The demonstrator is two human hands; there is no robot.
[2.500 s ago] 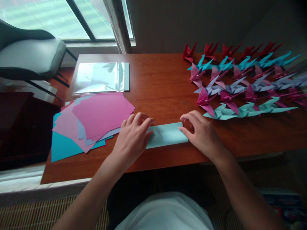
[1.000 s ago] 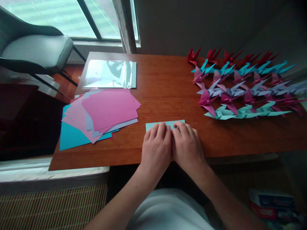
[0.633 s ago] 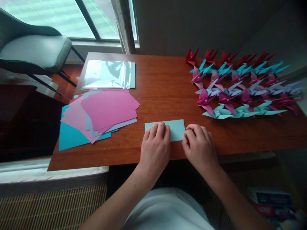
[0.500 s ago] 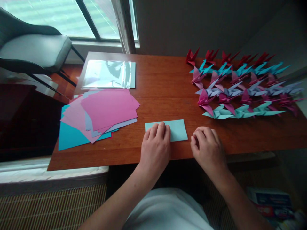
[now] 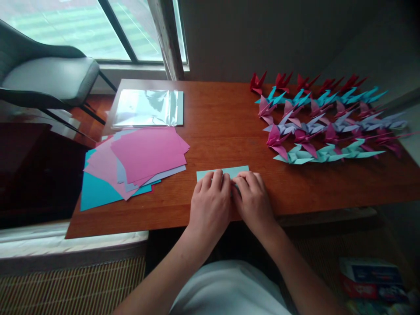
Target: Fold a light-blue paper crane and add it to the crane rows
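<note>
Because both hands lie side by side over the near part of the paper, at lower centre of the frame, only its far edge shows, and a slip looks the likeliest fault. If the left hand or right hand pushes unevenly, the paper may skid on the smooth surface and its edges go out of line. The fingers of both are close together and pressed flat on it, pinching nothing that shows. A sweeping wrist could also nudge the loose sheets at centre left. The surface is reddish wood, with a clear packet toward its upper left and rows of cranes at right. A chair and window fill the upper left corner.
</note>
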